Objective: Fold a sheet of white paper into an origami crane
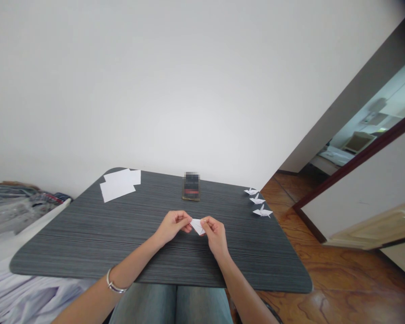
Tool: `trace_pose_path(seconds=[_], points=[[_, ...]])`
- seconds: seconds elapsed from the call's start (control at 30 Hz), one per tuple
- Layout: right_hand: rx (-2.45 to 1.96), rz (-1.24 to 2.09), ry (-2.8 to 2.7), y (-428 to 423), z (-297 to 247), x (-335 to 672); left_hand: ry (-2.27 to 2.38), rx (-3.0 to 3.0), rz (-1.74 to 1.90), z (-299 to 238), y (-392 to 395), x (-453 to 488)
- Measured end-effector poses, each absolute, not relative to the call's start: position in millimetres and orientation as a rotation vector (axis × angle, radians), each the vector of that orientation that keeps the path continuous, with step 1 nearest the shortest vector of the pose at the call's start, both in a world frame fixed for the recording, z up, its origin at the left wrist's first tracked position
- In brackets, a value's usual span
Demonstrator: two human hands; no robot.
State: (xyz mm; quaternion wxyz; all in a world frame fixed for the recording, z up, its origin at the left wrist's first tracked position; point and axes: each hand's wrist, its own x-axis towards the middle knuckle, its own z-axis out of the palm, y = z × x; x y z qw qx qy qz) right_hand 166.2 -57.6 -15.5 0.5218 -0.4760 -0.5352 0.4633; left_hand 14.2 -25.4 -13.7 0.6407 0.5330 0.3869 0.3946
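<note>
A small piece of folded white paper (197, 225) is held between my two hands, just above the dark table. My left hand (174, 225) pinches its left corner between thumb and fingers. On the other side, my right hand (215, 233) grips the right edge, with the thumb lying on the paper's face. The paper tapers to a point at the bottom, and my fingertips hide parts of its edges.
The dark table (87, 243) has rounded corners. White paper sheets (119, 185) lie at its back left, and a phone-like dark object (191, 186), partly blurred, at the back middle. Three folded paper cranes (262, 211) line the right edge. Behind rises a white wall (189, 90).
</note>
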Motion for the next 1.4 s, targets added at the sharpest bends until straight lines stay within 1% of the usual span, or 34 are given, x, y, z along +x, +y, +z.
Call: trace_pose_path(seconds=[0.33, 0.6, 0.73, 0.83, 1.0, 1.4], points=[[-1.176, 1.056, -1.362, -56.5, -19.4, 166.4, 0.886, 1.332, 0.886, -11.8, -27.7, 15.1], [-1.234, 0.886, -1.518, -60.2, -21.2, 162.9, 0.948, 1.542, 0.853, -16.5, -25.5, 13.3], [-1.243, 0.86, -1.56, -60.5, -20.7, 164.0, 0.953, 1.56, 0.856, -16.9, -25.9, 12.9], [-1.218, 0.914, -1.526, -58.9, -19.7, 163.7, 0.944, 1.534, 0.862, -13.8, -26.6, 12.8], [-1.164, 1.114, -1.387, -55.8, -18.8, 163.4, 0.94, 1.487, 0.853, -11.9, -27.3, 12.7], [-1.151, 1.178, -1.326, -55.9, -18.7, 163.9, 0.951, 1.498, 0.869, -10.1, -27.7, 13.3]])
